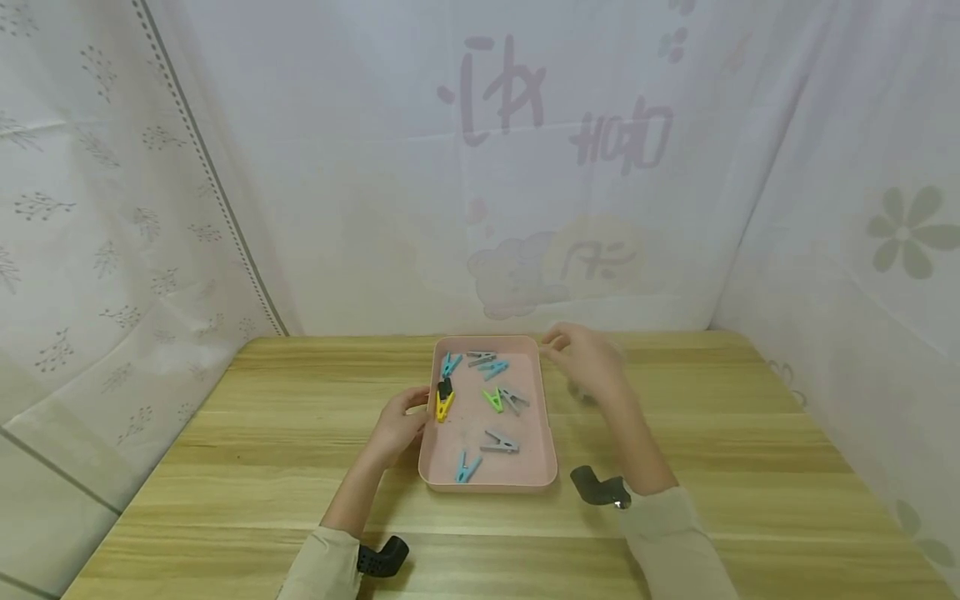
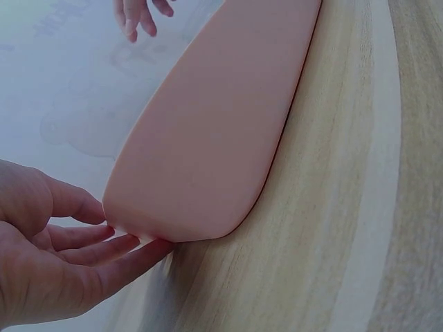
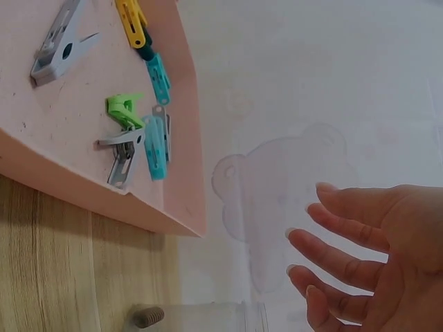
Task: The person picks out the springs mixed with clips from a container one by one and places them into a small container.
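A pink tray holds several clothespins, among them a yellow clothespin, a green clothespin, a grey clothespin and a blue clothespin. Something black lies against the yellow one. My left hand is at the tray's left side, its fingertips touching the outer wall; the left wrist view shows its extended fingers against the tray's corner. Beyond the tray's right rim, my right hand hangs in the air, fingers loosely bent and apart, with nothing held in the right wrist view.
Below my right hand, partly hidden, lies a clear container with a dark ridged piece at one end. The wooden table ends at a pale printed curtain. Black wrist devices sit on both forearms.
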Tool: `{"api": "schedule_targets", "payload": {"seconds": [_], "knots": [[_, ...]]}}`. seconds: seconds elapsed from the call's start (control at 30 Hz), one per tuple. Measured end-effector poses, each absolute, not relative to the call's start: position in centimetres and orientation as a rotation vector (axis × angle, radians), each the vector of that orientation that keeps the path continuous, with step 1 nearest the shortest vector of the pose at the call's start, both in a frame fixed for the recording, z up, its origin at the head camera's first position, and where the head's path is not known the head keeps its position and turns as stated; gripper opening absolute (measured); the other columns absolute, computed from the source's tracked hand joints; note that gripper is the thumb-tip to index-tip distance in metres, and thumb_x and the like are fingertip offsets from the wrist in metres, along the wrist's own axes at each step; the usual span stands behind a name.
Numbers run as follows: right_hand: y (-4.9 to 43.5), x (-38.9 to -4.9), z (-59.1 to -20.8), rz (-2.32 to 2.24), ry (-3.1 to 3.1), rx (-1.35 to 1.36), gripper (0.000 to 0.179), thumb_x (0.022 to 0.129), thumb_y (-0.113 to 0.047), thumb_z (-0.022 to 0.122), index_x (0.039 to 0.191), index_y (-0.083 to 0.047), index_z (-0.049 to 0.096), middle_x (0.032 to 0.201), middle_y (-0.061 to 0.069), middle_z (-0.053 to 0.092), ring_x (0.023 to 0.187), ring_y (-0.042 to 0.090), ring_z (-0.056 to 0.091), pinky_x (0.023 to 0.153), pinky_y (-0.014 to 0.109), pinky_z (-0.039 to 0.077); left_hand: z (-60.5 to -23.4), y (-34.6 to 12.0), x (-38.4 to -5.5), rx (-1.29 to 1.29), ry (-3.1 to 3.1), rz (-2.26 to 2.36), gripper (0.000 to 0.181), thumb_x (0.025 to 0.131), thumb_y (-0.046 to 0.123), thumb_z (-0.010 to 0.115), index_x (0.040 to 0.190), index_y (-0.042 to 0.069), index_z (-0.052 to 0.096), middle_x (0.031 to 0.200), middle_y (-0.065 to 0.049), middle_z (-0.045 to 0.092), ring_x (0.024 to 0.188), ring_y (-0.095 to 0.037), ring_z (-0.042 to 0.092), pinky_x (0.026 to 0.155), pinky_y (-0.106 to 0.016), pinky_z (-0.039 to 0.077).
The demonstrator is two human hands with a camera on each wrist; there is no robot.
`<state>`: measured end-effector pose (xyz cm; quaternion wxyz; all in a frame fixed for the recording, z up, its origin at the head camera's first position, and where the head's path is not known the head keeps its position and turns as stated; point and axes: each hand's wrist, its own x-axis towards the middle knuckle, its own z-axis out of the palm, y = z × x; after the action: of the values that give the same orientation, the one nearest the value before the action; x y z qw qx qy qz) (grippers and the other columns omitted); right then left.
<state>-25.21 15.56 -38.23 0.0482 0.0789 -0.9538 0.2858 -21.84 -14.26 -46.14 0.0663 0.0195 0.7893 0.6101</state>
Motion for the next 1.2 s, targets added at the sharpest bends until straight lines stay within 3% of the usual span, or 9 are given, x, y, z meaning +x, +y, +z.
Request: {"api": "schedule_targets", "payload": {"seconds": [0.1,0.23,0.37,0.9,1.2], "knots": [[15.2,-25.4,-38.0,0.921,-2.937,0.237,0.039,0.100,-0.040,0.058,0.128,-0.013,0.064,0.122,0.012,0.069,0.060,0.019,0.063,0.057,0.032,0.053,-46.0,-14.3,-21.7,0.070,2.378,1.845,0.047,0.097,-0.004,0.047,0.144,-0.012,0.042,0.143,-0.034,0.046,0.118,-0.044,0.059,0.089,-0.050,0.057],[14.7,-25.6,-37.8,1.007,-2.945,0.255,0.039,0.101,-0.037,0.058,0.128,-0.009,0.063,0.123,0.017,0.067,0.086,0.030,0.068,0.072,0.042,0.057,-45.9,-14.4,-21.7,0.080,2.370,1.849,0.048,0.097,-0.004,0.047,0.144,-0.012,0.042,0.142,-0.034,0.046,0.116,-0.043,0.060,0.089,-0.049,0.057],[14.0,-26.1,-37.7,1.045,-2.939,0.284,0.035,0.102,-0.032,0.058,0.126,-0.007,0.064,0.123,0.019,0.066,0.109,0.036,0.064,0.088,0.051,0.055,-45.9,-14.4,-21.8,0.078,2.371,1.847,0.047,0.097,-0.004,0.047,0.143,-0.011,0.043,0.142,-0.033,0.047,0.113,-0.041,0.062,0.087,-0.047,0.059],[11.7,-27.6,-37.9,1.031,-2.963,0.365,0.028,0.099,-0.017,0.059,0.123,-0.003,0.065,0.118,0.020,0.068,0.107,0.036,0.065,0.085,0.047,0.057,-46.2,-14.3,-22.0,0.076,2.408,1.834,0.045,0.096,-0.003,0.051,0.140,-0.010,0.048,0.139,-0.031,0.051,0.115,-0.038,0.059,0.090,-0.046,0.057],[10.4,-28.2,-37.6,0.972,-2.999,0.431,0.026,0.099,-0.021,0.060,0.120,-0.007,0.067,0.119,0.017,0.068,0.110,0.033,0.064,0.087,0.047,0.056,-46.1,-14.2,-21.8,0.082,2.385,1.857,0.044,0.097,-0.001,0.052,0.140,-0.009,0.049,0.140,-0.031,0.050,0.123,-0.041,0.055,0.096,-0.050,0.054]]}}
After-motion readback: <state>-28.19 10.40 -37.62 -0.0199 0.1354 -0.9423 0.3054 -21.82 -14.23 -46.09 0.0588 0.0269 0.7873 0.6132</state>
